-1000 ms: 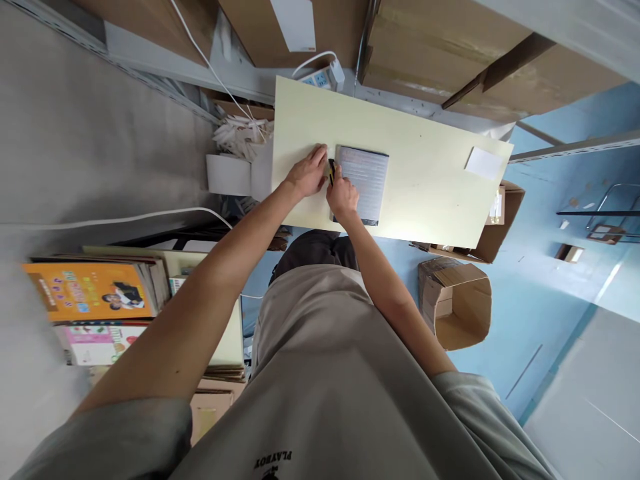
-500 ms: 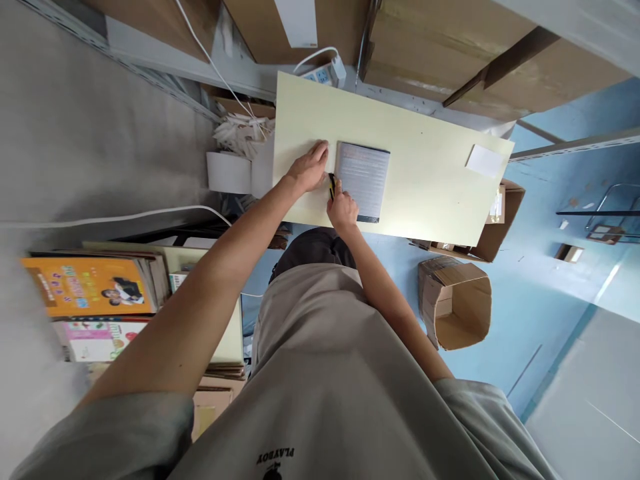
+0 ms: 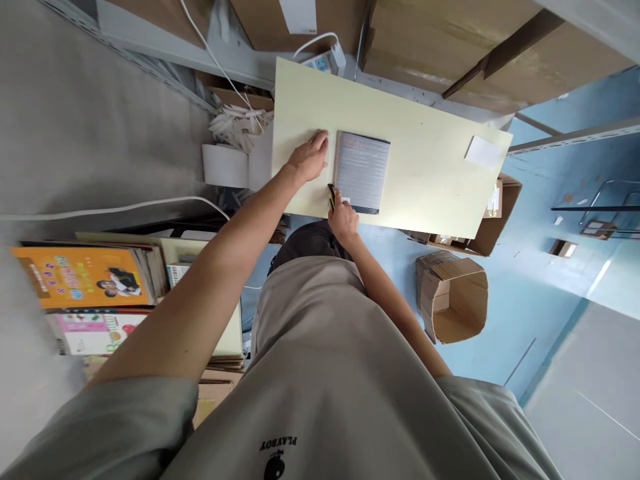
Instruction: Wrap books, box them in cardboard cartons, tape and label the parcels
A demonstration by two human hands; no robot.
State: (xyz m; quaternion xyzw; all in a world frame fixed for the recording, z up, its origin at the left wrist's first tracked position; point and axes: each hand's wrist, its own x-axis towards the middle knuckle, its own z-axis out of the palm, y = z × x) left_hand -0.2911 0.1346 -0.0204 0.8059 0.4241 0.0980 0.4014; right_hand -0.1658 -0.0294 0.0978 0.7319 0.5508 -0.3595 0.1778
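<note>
Shirt [image 3: 325,360], grey, biggest thing in view; chest print reads "PLAYBOY" (upside down from here), black logo beside it. Bench [image 3: 425,173], pale yellow, beyond the waist. Brown cartons [image 3: 430,47] behind it; one bears a white label [image 3: 299,15], text too small to read. Orange book [image 3: 80,273] on a pile at left, coloured characters on the cover, too blurred to read. Open carton [image 3: 457,307] on the blue floor, right of the person. Pink-and-white book [image 3: 90,333], below the orange one, green letters partly behind the left arm. Flat grey packet [image 3: 364,172] lies on the bench, left of its middle, lined surface illegible, dark strip along the near edge. Left hand [image 3: 310,157] palm down on the bench left of the packet, fingers loosely extended, released. Right hand [image 3: 344,219] at the packet's near left corner, fingers grasping the cutter. White paper [image 3: 483,152], bench's right end. Power strip [image 3: 320,63] just past the far edge. Cutter [image 3: 331,195], black and yellow, beside the packet's left edge (contact: can't tell).
</note>
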